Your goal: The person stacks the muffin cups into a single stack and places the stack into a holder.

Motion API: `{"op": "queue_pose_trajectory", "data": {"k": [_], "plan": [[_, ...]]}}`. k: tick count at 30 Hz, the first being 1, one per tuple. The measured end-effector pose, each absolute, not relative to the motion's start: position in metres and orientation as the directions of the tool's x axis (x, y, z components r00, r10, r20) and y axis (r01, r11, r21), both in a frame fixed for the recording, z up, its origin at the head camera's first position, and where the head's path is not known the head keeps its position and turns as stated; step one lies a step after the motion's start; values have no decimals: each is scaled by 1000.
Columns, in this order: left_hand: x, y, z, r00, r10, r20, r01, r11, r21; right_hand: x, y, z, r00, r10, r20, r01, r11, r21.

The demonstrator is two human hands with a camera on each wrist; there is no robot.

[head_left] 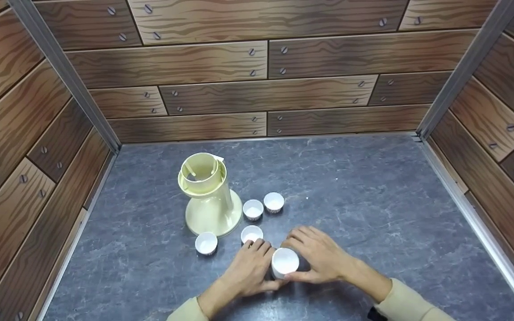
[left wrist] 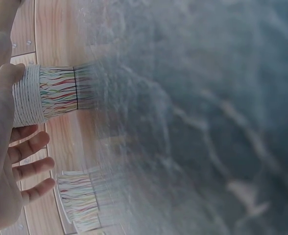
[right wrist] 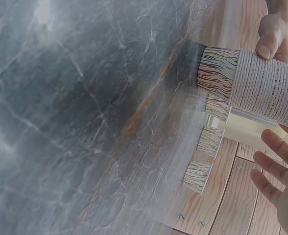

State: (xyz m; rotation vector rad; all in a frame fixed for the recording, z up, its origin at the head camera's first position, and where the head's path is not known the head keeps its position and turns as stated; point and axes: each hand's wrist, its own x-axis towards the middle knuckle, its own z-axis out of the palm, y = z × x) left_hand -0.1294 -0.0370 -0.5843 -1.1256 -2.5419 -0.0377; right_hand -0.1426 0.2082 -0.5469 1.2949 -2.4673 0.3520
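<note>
A tall stack of white paper cups, printed with thin coloured wavy lines, stands upright on the dark table between both hands. The left hand holds it from the left, thumb at the near side. On its right, the right hand grips it with thumb in front and index finger behind; the other fingers stand apart from it in the right wrist view. Nested rims of the stack show as ridges above its bottom cup. Just beyond the left fingertips sits a single paper cup, partly hidden by them.
Behind and left stands a pale yellow plastic holder with an open round top and wide round base. Single cups are around it: one cup in front, another cup and a third cup to its right. Wood-patterned walls enclose the table.
</note>
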Motion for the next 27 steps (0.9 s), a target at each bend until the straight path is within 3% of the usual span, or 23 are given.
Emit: {"op": "queue_pose_trajectory", "data": {"k": [12,27], "plan": [[-128,-37,-583,-650,699,299,704,702,-110,-143,207,-549,-517,-750,413,-836,545,-58],[-129,-37,-585,-627,709,324,716,688,-119,-143,208,-546,-528,-750,398,-833,549,-70]]}}
